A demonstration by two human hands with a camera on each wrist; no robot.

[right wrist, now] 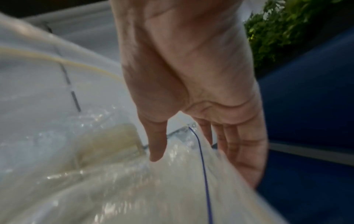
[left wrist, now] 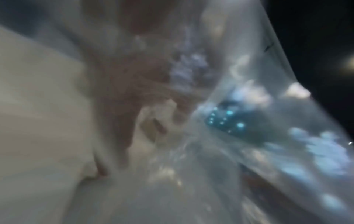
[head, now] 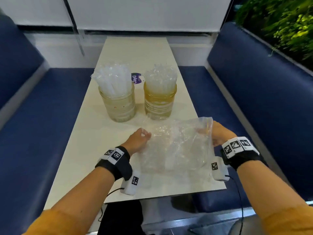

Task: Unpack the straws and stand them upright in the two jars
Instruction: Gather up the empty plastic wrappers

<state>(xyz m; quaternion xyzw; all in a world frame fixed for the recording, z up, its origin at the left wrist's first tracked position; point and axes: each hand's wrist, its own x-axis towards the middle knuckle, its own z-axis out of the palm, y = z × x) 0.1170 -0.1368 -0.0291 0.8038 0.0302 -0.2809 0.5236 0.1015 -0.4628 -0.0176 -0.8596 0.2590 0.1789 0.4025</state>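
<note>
While both jars stood on the bench (head: 94, 133) packed with upright straws, we held the clear bag (head: 177, 146) over its near end. Our left hand (head: 138, 140) pinched the bag's left edge with curled fingers. Our right hand (head: 218, 134) clamped the right edge between thumb (right wrist: 157, 142) and fingers (right wrist: 241, 151). The left jar (head: 121, 106) was clear, the right jar (head: 159, 102) amber. A purple-labelled lid (head: 138, 78) lay beyond them, between the two.
</note>
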